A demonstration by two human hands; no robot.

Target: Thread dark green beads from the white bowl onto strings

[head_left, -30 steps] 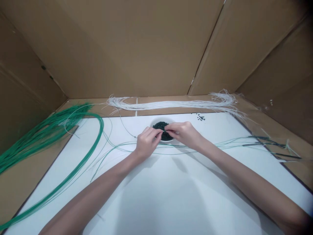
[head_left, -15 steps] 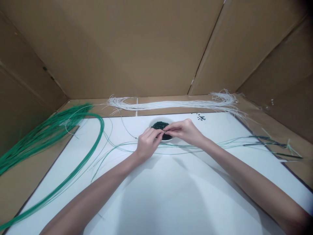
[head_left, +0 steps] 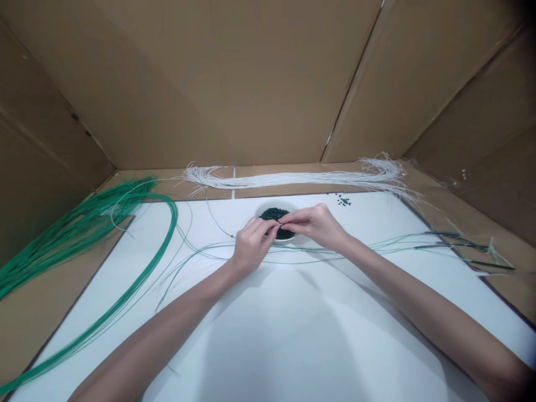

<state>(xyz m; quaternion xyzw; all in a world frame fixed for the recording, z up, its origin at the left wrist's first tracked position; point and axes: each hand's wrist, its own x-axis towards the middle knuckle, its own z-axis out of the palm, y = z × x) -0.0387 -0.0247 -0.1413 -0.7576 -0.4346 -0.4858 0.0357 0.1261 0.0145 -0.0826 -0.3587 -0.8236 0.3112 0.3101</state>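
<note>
Over a white bowl (head_left: 260, 207) filled with small dark green beads (head_left: 273, 214), my two hands meet fingertip to fingertip. My left hand (head_left: 253, 243) is closed in a pinch, and a thin pale tip shows at its fingers. A thin strand (head_left: 215, 219) with a dark speck on it runs from the back of the table to this hand. My right hand (head_left: 319, 224) pinches from the other side, thumb and forefinger together at the same spot. What lies between its fingertips is too small to name.
Loose beads (head_left: 343, 200) lie behind the bowl to the right. A bundle of white strands (head_left: 288, 179) stretches along the back. Green strands (head_left: 161, 245) curve across the left side. Thin green strands with dark ends (head_left: 450, 241) lie at right. Cardboard walls (head_left: 218, 84) enclose the white table (head_left: 276, 335).
The two pinched hands stay together over the bowl, with only a very slight shift to the left at the fingertips. Nothing else has visibly moved.
</note>
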